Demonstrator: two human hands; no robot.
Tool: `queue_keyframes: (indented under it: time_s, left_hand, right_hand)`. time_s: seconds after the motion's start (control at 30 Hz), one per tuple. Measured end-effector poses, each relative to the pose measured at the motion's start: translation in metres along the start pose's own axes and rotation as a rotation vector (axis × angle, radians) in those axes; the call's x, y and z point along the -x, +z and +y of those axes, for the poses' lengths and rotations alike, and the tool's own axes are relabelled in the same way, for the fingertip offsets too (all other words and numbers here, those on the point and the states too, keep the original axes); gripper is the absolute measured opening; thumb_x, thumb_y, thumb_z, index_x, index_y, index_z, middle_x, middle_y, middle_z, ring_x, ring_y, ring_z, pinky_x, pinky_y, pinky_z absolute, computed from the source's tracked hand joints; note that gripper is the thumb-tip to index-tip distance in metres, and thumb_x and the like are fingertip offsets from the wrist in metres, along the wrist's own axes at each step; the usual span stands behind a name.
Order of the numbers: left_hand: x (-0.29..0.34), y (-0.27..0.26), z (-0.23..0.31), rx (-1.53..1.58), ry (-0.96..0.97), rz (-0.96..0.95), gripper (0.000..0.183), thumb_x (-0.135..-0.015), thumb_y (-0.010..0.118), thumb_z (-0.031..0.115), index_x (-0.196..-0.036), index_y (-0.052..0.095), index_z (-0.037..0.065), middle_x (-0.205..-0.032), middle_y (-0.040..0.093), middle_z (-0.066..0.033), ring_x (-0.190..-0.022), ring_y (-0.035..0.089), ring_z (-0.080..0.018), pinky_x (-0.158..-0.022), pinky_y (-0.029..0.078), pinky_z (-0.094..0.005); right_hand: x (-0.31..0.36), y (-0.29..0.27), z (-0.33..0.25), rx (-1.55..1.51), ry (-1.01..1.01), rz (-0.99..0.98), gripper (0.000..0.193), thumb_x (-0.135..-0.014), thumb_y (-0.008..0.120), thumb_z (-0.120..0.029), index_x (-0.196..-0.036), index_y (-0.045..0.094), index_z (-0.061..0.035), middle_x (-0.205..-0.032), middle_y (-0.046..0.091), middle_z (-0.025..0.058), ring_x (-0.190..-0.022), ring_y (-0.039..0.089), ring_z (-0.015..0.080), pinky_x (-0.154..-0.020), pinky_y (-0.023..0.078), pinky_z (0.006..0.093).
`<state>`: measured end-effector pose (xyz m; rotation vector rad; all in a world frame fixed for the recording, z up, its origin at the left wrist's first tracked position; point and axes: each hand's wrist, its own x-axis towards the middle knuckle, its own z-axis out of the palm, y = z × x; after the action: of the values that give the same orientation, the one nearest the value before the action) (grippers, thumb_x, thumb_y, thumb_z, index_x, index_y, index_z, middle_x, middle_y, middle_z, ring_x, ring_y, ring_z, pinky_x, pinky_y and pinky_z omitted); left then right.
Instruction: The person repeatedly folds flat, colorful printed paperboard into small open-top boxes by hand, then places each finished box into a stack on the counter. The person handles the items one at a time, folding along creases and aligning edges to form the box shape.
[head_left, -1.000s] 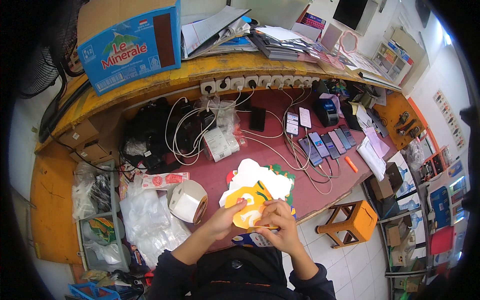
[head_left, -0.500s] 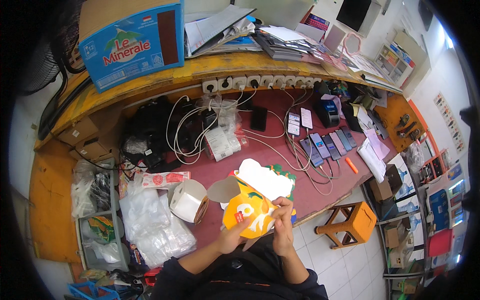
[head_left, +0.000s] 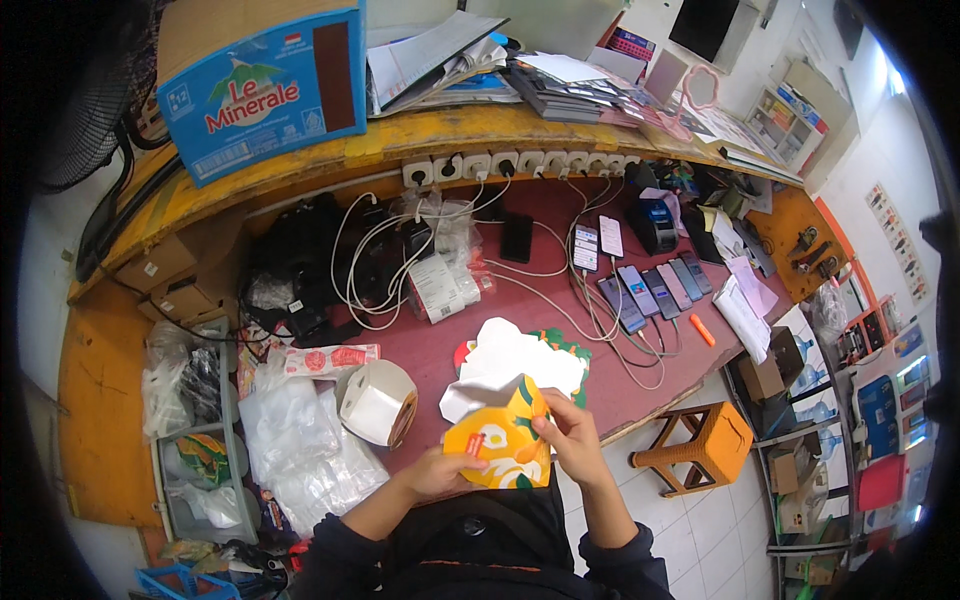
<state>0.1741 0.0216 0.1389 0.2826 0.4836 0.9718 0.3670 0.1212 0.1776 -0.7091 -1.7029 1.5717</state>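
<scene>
Close to my body, both hands hold a folded yellow cardboard piece (head_left: 500,435) printed with green and white shapes. My left hand (head_left: 437,472) grips its lower left side, the thumb lying on the printed face. At its right edge my right hand (head_left: 572,438) pinches the card, thumb in front. Some fingers of both hands are hidden behind it. Just beyond, white-backed cardboard cutouts (head_left: 530,350) with green and red printed edges lie on the dark red table (head_left: 560,290). A white paper tub (head_left: 378,402) sits tilted to the left of my hands.
Clear plastic bags (head_left: 320,450) are heaped at the left, beside a grey bin (head_left: 228,470). Several phones (head_left: 640,292) with white charging cables (head_left: 545,272) lie at the right, near an orange marker (head_left: 703,330). An orange stool (head_left: 700,445) stands past the table's edge.
The yellow cardboard has turned and come slightly lower, so its round grey flap no longer shows at the upper left. My left hand has shifted left, and more of the white cutouts shows.
</scene>
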Motion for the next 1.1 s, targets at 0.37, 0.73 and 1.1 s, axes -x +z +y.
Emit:
queue_keyframes:
  time_s: [0.37, 0.73, 1.1]
  left_hand:
    - [0.001, 0.005, 0.005, -0.121, 0.002, 0.212, 0.046, -0.083, 0.049, -0.003, -0.128, 0.04, -0.002, -0.12, 0.055, -0.0167, -0.109, 0.058, -0.0273, -0.096, 0.046, -0.039]
    - [-0.004, 0.017, 0.01, -0.227, 0.271, 0.233, 0.045, -0.083, 0.049, -0.001, -0.128, 0.041, -0.001, -0.119, 0.056, -0.0146, -0.105, 0.059, -0.0239, -0.09, 0.047, -0.0348]
    - [-0.02, 0.049, 0.019, -2.527, 1.026, 0.084, 0.058, -0.078, 0.066, 0.036, -0.128, 0.047, 0.013, -0.126, 0.052, -0.0141, -0.127, 0.041, -0.0307, -0.102, 0.031, -0.0531]
  right_hand:
    - [-0.005, -0.02, -0.009, 0.552, -0.619, -0.138, 0.035, -0.057, 0.057, 0.004, -0.083, 0.073, -0.0102, -0.072, 0.052, 0.0054, -0.064, 0.053, 0.0147, -0.056, 0.044, 0.0256]
    - [0.017, 0.005, -0.006, 0.836, -0.67, 0.037, 0.039, -0.074, 0.055, -0.027, -0.098, 0.069, -0.0006, -0.089, 0.062, 0.0128, -0.077, 0.062, 0.0267, -0.065, 0.05, 0.0327]
    - [-0.024, -0.008, 0.018, 0.454, 0.078, 0.189, 0.027, -0.084, 0.061, -0.013, -0.106, 0.06, 0.0032, -0.092, 0.065, 0.0142, -0.082, 0.063, 0.0214, -0.073, 0.051, 0.0338]
